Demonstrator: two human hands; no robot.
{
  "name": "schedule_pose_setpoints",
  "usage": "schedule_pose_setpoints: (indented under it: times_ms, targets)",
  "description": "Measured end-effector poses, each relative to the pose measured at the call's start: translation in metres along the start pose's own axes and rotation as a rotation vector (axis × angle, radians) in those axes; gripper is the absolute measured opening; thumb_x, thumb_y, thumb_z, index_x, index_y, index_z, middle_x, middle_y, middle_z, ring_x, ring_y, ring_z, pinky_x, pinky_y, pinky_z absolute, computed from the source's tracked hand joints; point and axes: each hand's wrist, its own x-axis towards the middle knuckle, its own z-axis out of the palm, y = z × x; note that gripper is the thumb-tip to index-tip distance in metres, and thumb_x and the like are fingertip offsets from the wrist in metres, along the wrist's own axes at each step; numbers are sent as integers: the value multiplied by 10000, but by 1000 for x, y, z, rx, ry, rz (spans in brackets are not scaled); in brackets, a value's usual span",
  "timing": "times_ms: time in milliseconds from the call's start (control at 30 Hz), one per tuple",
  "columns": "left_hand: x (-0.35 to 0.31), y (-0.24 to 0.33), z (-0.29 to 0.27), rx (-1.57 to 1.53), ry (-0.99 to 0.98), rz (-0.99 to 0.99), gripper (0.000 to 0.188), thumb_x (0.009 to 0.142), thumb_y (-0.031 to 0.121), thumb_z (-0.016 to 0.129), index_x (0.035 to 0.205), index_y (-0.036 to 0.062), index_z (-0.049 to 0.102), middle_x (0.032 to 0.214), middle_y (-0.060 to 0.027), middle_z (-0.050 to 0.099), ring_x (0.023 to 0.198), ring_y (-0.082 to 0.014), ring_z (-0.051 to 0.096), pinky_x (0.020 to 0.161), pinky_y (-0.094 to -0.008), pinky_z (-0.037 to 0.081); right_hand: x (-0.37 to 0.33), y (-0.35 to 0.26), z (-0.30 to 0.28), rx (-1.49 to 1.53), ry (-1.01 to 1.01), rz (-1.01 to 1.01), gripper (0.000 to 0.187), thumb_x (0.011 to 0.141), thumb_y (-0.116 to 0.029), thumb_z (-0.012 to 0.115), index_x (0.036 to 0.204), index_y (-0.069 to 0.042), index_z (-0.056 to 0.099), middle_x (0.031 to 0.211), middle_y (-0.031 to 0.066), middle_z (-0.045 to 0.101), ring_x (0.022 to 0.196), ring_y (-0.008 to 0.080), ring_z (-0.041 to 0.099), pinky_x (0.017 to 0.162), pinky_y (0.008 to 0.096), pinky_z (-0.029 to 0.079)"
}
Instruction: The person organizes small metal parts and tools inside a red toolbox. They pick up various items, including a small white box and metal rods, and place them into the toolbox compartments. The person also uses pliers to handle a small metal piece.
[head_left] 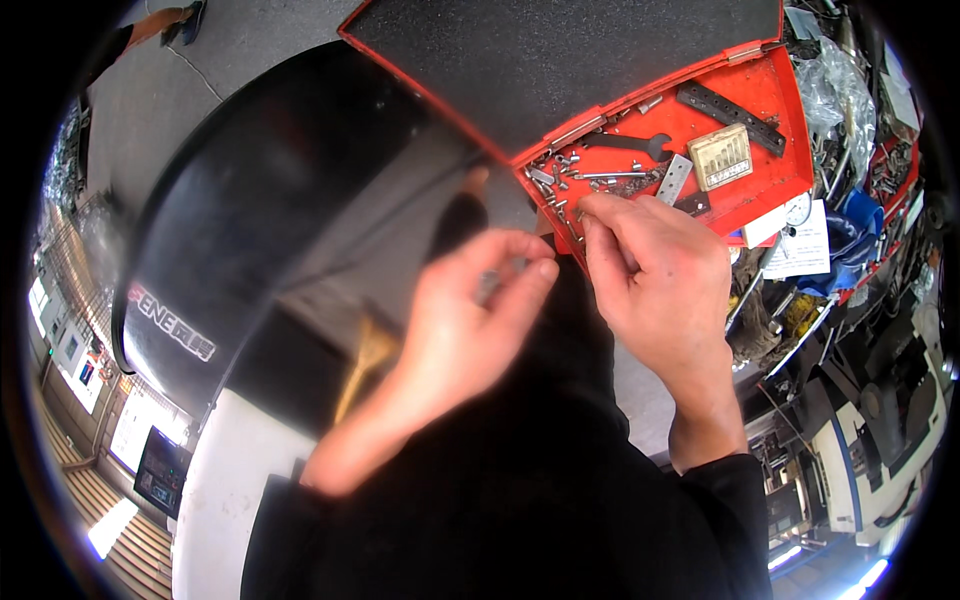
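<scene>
My left hand (470, 315) is raised left of the toolbox corner, its fingers curled and thumb pressed in. Something small and grey, like a metal part (488, 286), shows within its grip; blur hides its exact kind. At the near left corner of the open red toolbox (800, 195), my right hand (662, 280) has thumb and fingers pinched together over loose screws (562, 172). What lies between those fingertips is hidden. Inside the box are an open-end wrench (630, 143), a black perforated bar (730, 117), a small metal plate (675, 180) and a yellowed small box (721, 158).
A large glossy black curved cover (240, 220) fills the left side. Below it are a yellow brush-like thing (368, 350) and a white panel (235, 490). Tools, plastic bags (845, 90) and papers (800, 240) crowd the right. Part of another person (160, 25) shows far left.
</scene>
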Motion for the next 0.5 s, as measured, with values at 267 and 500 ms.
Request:
schedule_pose_setpoints:
  times_ms: [267, 500]
  targets:
    - [0, 3, -1, 17, -13, -19, 105, 1043, 72, 708, 1122, 3, 700, 697, 133, 482, 631, 29, 374, 591, -184, 311, 8, 1, 8, -16, -4, -89, 201, 812, -62, 772, 1012, -64, 765, 774, 77, 653, 712, 282, 674, 613, 402, 525]
    - [-8, 0, -8, -26, -46, -39, 107, 1044, 77, 710, 1124, 7, 703, 718, 129, 512, 638, 26, 394, 603, -186, 327, 17, 0, 2, -137, -84, -178, 115, 821, -88, 733, 934, -75, 716, 762, 64, 646, 736, 285, 689, 633, 410, 543]
